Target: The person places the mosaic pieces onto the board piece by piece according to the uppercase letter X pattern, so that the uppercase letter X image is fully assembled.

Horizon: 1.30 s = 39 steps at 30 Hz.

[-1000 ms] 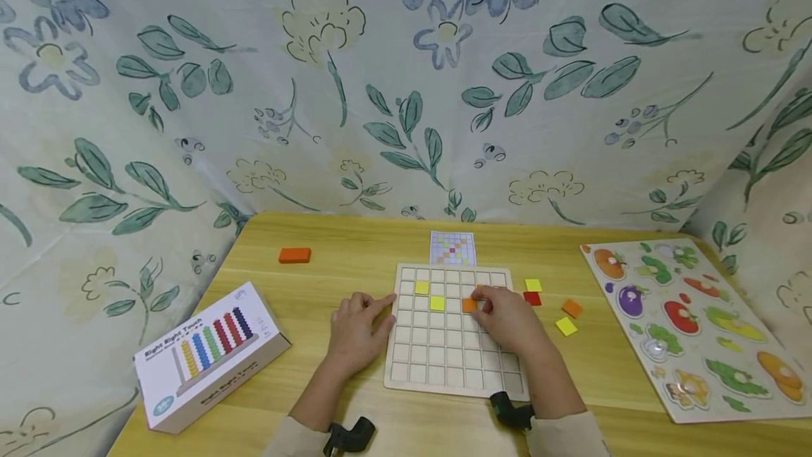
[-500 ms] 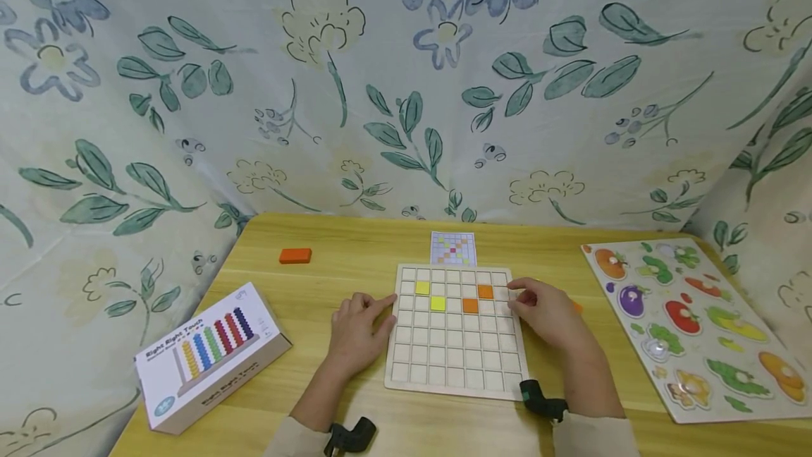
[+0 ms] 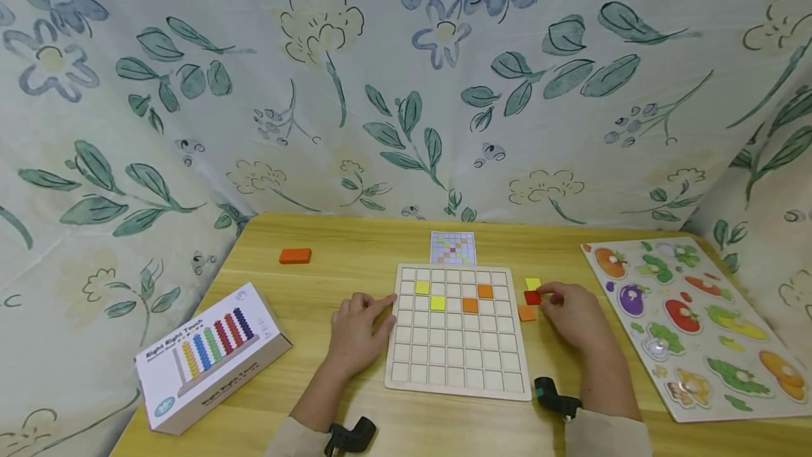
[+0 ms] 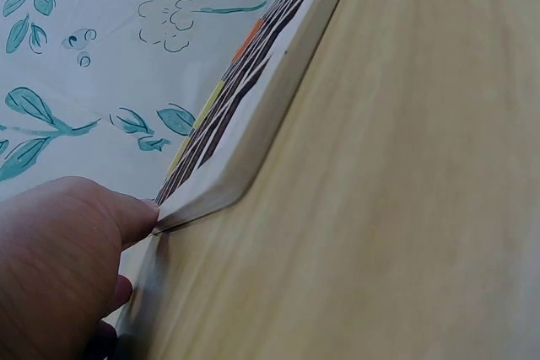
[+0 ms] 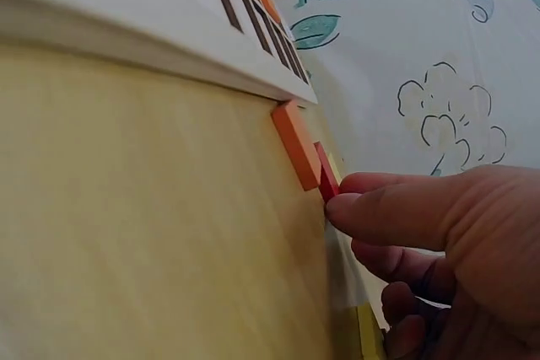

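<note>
A wooden grid board lies on the table with two yellow tiles, one of them a yellow tile, and two orange tiles, one of them an orange tile, in its cells. My left hand touches the board's left edge with its outstretched index finger and thumb. Right of the board, my right hand pinches the end of a red tile between thumb and index finger. Beside that tile lie a loose orange tile and a yellow tile. Another yellow tile shows under the right hand.
A printed pattern card lies behind the board. Farther right is a vegetable puzzle board. An orange block and a white toy box sit on the left. Floral cloth hangs behind the table.
My right hand has let go of the orange tile on the board and moved right, off the board, to the red tile. My left hand has stayed at the board's edge.
</note>
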{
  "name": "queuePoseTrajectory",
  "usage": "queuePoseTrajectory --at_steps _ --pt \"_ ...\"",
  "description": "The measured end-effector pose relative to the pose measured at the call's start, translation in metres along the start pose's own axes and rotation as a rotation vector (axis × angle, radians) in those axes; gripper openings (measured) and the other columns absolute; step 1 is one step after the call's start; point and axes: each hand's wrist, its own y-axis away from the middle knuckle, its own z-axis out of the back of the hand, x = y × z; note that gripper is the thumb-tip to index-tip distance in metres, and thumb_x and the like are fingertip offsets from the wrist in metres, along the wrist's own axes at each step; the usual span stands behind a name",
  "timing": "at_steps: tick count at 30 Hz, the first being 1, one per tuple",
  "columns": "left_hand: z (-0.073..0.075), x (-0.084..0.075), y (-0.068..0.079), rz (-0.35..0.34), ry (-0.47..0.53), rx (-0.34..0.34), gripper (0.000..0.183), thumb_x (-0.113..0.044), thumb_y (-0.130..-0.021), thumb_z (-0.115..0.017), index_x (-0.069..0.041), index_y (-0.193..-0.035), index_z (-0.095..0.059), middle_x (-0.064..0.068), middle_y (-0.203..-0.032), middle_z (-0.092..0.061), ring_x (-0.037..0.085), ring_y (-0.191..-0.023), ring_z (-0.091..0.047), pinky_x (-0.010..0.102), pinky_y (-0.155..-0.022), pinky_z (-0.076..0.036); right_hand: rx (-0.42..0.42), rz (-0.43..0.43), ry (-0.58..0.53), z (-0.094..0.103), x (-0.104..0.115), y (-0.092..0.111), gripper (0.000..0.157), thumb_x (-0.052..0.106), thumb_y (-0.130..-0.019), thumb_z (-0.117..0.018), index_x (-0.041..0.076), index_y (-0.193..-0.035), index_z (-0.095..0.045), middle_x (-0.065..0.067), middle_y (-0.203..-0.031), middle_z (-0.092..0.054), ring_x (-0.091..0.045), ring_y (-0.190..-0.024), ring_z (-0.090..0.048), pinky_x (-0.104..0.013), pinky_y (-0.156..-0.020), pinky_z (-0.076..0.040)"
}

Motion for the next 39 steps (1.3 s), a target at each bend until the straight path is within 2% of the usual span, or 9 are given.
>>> queuePoseTrajectory --at_steps 8,17,27,35,39 --pt "-0.0001 0.0007 -0.0003 0.005 0.001 0.002 0.038 -0.036 -0.098 -0.066 -0.031 -0.135 -0.068 0.001 -0.104 -0.053 0.014 -0.085 -0.038 0.033 -0.077 -0.026 -0.009 -0.006 0.01 -0.0014 0.0023 -0.0008 0.034 0.02 -0.097 -0.066 0.005 -0.127 -0.066 -0.026 -0.121 -0.061 -0.038 -0.102 -0.053 -0.053 -0.089 -0.048" --pt "0.0026 -0.0022 -0.0008 0.012 0.003 0.013 0.038 -0.035 -0.099 -0.065 -0.03 -0.136 -0.068 0.001 -0.105 -0.053 0.014 -0.086 -0.037 0.033 -0.077 -0.026 0.001 -0.004 0.026 -0.0029 0.0059 -0.0005 0.044 0.024 -0.097 -0.069 0.008 -0.137 -0.062 -0.027 -0.123 -0.06 -0.039 -0.104 -0.05 -0.052 -0.088 -0.047" --pt "0.004 -0.0033 -0.0003 0.011 0.005 0.014 0.038 -0.035 -0.099 -0.065 -0.029 -0.136 -0.068 0.002 -0.104 -0.053 0.016 -0.085 -0.038 0.034 -0.077 -0.026 -0.008 -0.002 0.025 -0.0037 0.0054 -0.0011 0.038 0.022 -0.095 -0.07 0.009 -0.131 -0.066 -0.026 -0.122 -0.059 -0.041 -0.107 -0.047 -0.053 -0.088 -0.045" --pt "0.0017 -0.001 -0.0006 0.006 -0.007 0.007 0.038 -0.036 -0.098 -0.065 -0.031 -0.136 -0.068 0.002 -0.105 -0.053 0.015 -0.086 -0.039 0.034 -0.078 -0.027 -0.006 -0.038 0.022 -0.0051 0.0042 -0.0021 0.047 0.026 -0.095 -0.071 0.008 -0.137 -0.06 -0.027 -0.123 -0.06 -0.041 -0.107 -0.046 -0.053 -0.088 -0.045" --pt "0.001 -0.0001 -0.0005 0.004 -0.008 0.007 0.038 -0.036 -0.098 -0.065 -0.031 -0.136 -0.068 0.002 -0.106 -0.054 0.015 -0.086 -0.039 0.034 -0.078 -0.027 -0.008 -0.05 0.01 -0.0051 0.0039 -0.0012 0.044 0.025 -0.094 -0.072 0.008 -0.134 -0.061 -0.027 -0.123 -0.059 -0.041 -0.108 -0.045 -0.053 -0.088 -0.045"
